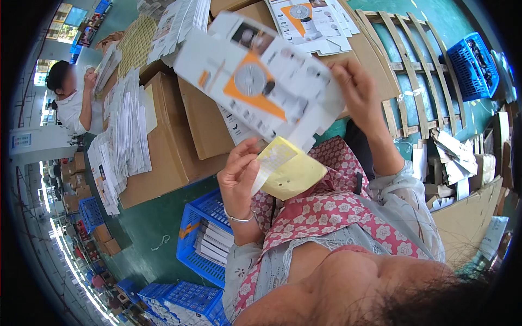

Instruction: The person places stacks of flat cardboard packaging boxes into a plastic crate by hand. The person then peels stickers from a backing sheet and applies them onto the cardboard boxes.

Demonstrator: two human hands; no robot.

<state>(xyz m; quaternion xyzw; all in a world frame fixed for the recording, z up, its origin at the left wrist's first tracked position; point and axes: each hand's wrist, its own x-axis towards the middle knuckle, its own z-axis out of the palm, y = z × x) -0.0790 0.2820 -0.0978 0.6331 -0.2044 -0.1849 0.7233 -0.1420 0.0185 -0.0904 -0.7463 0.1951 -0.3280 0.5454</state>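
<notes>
A flat, unfolded white carton (217, 60) with a fan printed on an orange patch hangs tilted over the stacks ahead of me. My right hand (356, 89) pinches its right edge between thumb and fingers. Lower down, my left hand (242, 171) is closed on a yellow sheet of labels (293, 176), which curls toward my apron. Pale labels show on the sheet's upper part. A whitish strip runs along the sheet's left edge beside my thumb. The carton's lower end comes close to the sheet, and I cannot tell whether they touch.
Brown cardboard boxes (160, 130) bear stacks of flat cartons (117, 136). Another person (73, 100) handles cartons at the far left. Below stands a blue crate (190, 244) holding packed cartons. A wooden pallet (416, 70) and a blue basket (473, 65) are at the right.
</notes>
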